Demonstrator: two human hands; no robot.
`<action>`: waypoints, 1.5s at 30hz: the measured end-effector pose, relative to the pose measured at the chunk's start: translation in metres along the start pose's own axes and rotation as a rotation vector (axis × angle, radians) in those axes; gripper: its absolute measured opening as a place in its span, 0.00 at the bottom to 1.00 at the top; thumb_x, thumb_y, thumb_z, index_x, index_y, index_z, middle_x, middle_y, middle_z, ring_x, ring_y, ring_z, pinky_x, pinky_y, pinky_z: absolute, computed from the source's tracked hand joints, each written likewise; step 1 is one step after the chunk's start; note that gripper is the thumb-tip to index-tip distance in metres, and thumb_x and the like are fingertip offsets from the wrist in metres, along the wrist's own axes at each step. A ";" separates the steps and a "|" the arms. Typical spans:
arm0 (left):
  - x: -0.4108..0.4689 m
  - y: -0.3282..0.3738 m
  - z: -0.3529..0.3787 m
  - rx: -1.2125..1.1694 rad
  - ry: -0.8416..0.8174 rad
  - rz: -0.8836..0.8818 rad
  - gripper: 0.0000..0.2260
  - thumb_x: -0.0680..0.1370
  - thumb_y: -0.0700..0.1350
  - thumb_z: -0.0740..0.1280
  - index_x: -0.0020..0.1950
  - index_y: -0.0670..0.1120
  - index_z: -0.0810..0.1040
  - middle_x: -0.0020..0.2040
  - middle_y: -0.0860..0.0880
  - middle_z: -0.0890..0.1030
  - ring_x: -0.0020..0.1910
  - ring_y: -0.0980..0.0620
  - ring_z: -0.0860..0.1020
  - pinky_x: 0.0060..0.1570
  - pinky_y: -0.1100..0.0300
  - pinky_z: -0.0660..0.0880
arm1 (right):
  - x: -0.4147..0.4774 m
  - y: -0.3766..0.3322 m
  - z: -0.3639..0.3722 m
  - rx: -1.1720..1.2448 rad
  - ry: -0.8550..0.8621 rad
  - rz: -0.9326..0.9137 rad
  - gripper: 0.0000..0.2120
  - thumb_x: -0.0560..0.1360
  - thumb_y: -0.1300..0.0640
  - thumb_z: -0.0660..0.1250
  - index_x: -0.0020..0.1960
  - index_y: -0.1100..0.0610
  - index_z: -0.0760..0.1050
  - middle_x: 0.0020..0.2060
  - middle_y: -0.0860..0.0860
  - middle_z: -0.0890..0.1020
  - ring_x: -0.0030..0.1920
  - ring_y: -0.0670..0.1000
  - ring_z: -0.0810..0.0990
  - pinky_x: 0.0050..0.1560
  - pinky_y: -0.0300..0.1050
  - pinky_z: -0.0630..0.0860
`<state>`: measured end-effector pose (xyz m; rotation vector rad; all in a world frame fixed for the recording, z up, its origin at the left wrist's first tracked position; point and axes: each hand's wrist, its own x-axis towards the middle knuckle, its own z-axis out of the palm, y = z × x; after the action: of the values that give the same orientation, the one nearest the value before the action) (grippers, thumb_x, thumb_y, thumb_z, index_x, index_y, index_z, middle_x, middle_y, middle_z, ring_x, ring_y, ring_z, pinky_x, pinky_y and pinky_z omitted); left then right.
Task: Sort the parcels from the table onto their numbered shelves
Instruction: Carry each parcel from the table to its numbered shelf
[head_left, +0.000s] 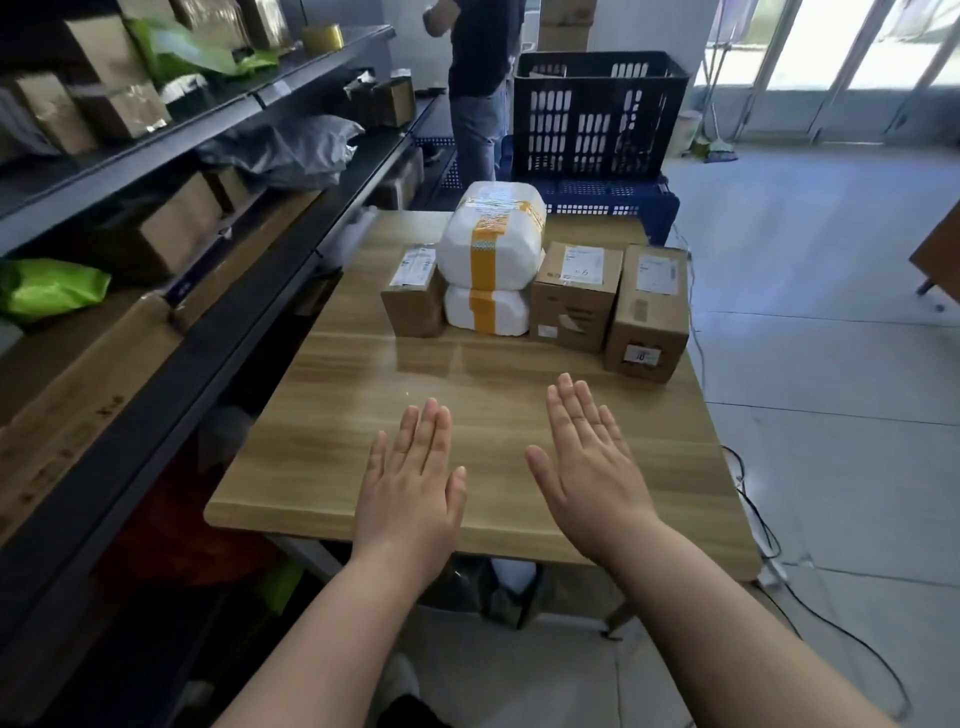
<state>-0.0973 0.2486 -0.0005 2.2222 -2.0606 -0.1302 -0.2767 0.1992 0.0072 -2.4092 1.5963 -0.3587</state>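
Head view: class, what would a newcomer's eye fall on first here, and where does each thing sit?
The left hand and right hand, both flat and open, are spread over the near half of the wooden table. At its far side a big white parcel with yellow tape tops a second white parcel, between cardboard boxes. A black crate stands behind.

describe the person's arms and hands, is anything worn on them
Nothing worn shows: the left hand and right hand are bare, with no gloves, rings, watch or bracelet, and no sleeve comes into view up to the picture's bottom edge.
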 end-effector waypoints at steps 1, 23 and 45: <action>0.009 -0.002 0.001 -0.008 0.004 0.001 0.29 0.73 0.58 0.29 0.71 0.50 0.28 0.73 0.54 0.28 0.71 0.56 0.27 0.70 0.55 0.29 | 0.008 0.000 0.002 -0.003 -0.004 0.002 0.38 0.70 0.36 0.30 0.75 0.54 0.33 0.72 0.45 0.32 0.70 0.42 0.26 0.71 0.40 0.29; 0.287 -0.191 0.012 -0.026 -0.098 0.055 0.26 0.83 0.53 0.44 0.78 0.48 0.37 0.74 0.54 0.32 0.74 0.56 0.32 0.73 0.53 0.34 | 0.310 -0.099 0.077 -0.044 -0.111 0.035 0.32 0.81 0.41 0.44 0.77 0.55 0.38 0.76 0.49 0.38 0.71 0.43 0.30 0.71 0.40 0.31; 0.400 -0.219 0.090 -0.769 -0.350 -0.196 0.27 0.82 0.49 0.58 0.79 0.55 0.50 0.79 0.45 0.55 0.77 0.47 0.56 0.72 0.56 0.55 | 0.421 -0.087 0.162 0.337 -0.279 0.349 0.29 0.81 0.44 0.52 0.78 0.50 0.48 0.77 0.55 0.41 0.77 0.56 0.51 0.72 0.50 0.56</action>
<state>0.1370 -0.1357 -0.1157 1.9569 -1.5052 -1.1739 0.0107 -0.1472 -0.0856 -1.8040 1.6345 -0.1956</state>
